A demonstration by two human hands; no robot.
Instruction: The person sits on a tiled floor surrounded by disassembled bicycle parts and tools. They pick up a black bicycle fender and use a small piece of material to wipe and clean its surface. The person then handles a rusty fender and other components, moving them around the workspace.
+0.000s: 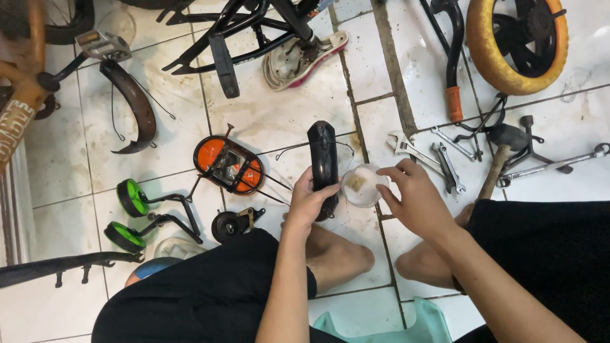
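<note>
At the centre of the frame, our left hand (309,202) closes its grip around a black bicycle fender (323,160), held upright over the tiled floor (279,117). Just to its right, our right hand (414,198) pinches the rim of a small clear cup (362,185), fingers narrowly set. Wrenches (427,154) lie at right; green-rimmed training wheels (130,216) sit at lower left.

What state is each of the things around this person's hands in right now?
Left hand: gripping the black fender, held upright.
Right hand: fingers at the small clear container, open, lidless.
Wrenches: lying flat on the tiles.
Green training wheels: detached, on the floor.
</note>
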